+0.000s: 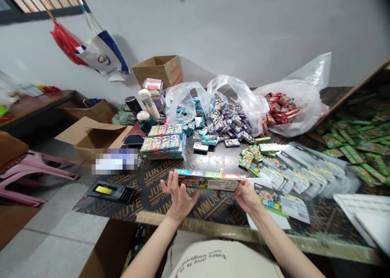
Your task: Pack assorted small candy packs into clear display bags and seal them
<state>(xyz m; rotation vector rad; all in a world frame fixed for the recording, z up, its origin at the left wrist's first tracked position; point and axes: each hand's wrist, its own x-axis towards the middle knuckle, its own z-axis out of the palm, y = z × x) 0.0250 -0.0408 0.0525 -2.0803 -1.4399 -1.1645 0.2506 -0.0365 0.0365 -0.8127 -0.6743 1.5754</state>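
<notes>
Above the front of the table I hold a long, flat printed box (pixel 210 180) with a multicoloured strip along its upper edge. My left hand (pixel 179 199) is at its left end, with some fingers spread and the thumb low near the front face. The right end is pinched by my right hand (pixel 248 197), thumb and fingers closed on the corner. Just right of that hand lies a printed card sheet (pixel 282 205), partly over white paper. Stacked packs of small blue boxes (pixel 163 142) stand beyond my left hand.
Clear plastic bags hold purple packets (pixel 228 115) and red packets (pixel 282 107) at the back. Clear sleeves with cards (pixel 304 168) fan out at right, near many green packets (pixel 365 140). A black tape-like case (pixel 109 192), an open carton (pixel 97 140) and bottles (pixel 149 103) are leftward.
</notes>
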